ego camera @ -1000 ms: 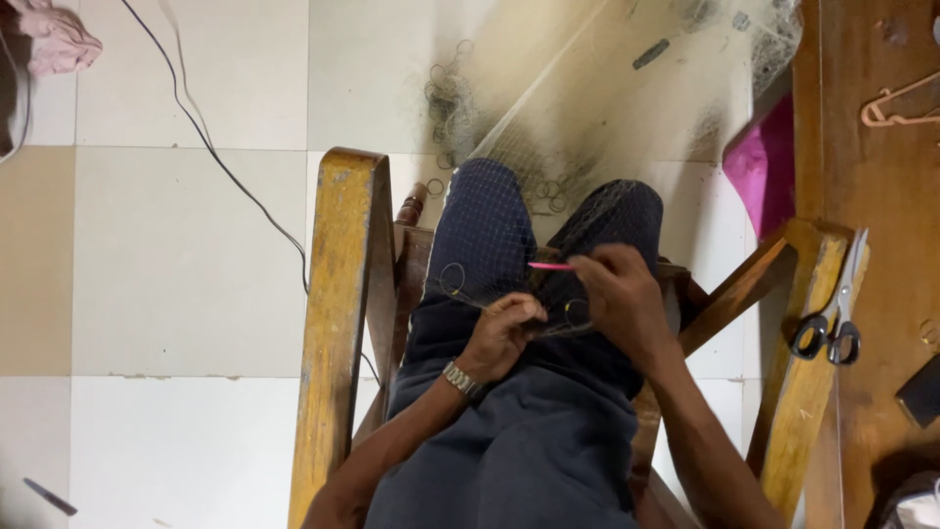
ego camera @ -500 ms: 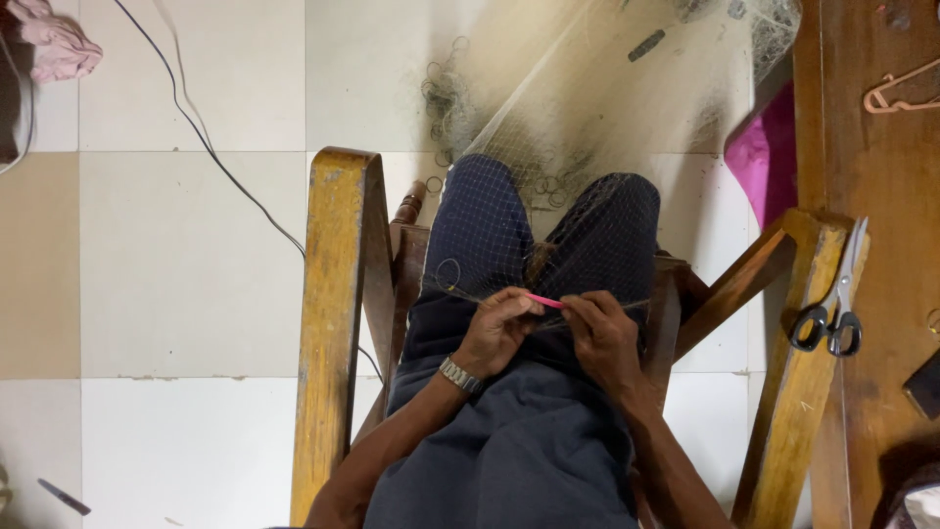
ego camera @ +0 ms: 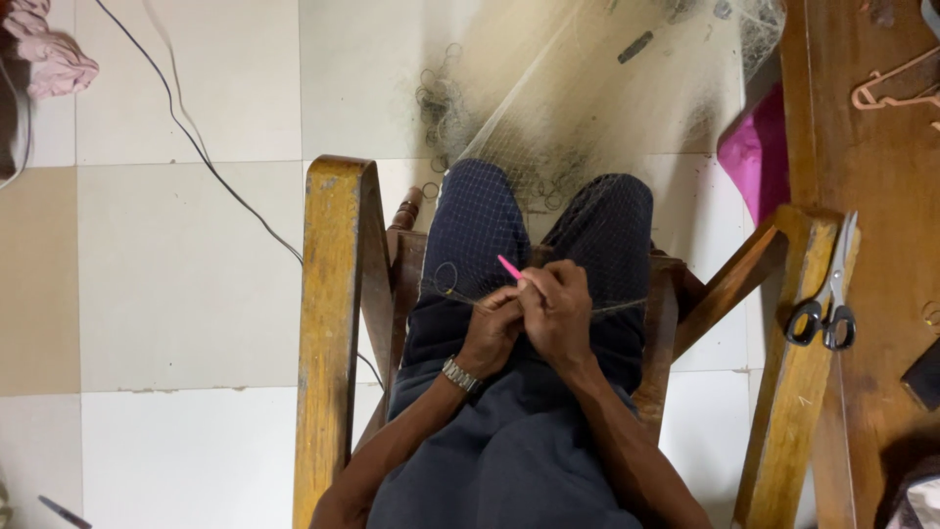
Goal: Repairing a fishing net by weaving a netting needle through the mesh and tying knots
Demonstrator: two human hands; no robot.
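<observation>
Far left: pink cloth (ego camera: 54, 54) on the tiled floor (ego camera: 186, 284), a thin dark cable (ego camera: 211, 162) running across the tiles toward the chair.

Left wooden armrest (ego camera: 333, 323), bare.

Centre: fine, pale fishing net (ego camera: 587, 108) draped over both knees and trailing off onto the floor ahead; small metal rings (ego camera: 441, 98) are threaded along its edge, one ring (ego camera: 446, 277) hanging just left of the hands. Net judged very light, limp, no stiffness at all; mesh thin enough to snag or tear on a sharp pull. Best taken by the edge cord beside a ring, where it is strongest, not by the open mesh.

Left hand (ego camera: 493, 328), watch at the wrist: grip closed, fingers pinching the edge cord of the net, which runs taut to either side.

Right hand (ego camera: 560, 312) touching the left, grip closed around a slim pink netting needle (ego camera: 510, 267); only its pointed tip shows, angled up and left above the knuckles. Needle judged light, rigid, smooth plastic; held along the shaft, tip free.

Right: second armrest (ego camera: 798, 323) with black-handled scissors (ego camera: 830, 299) lying on it, blades away from the person. Magenta cloth (ego camera: 754, 157) beyond. Wooden desk (ego camera: 881, 176) at far right carries a pale clothes hanger (ego camera: 896, 88).
</observation>
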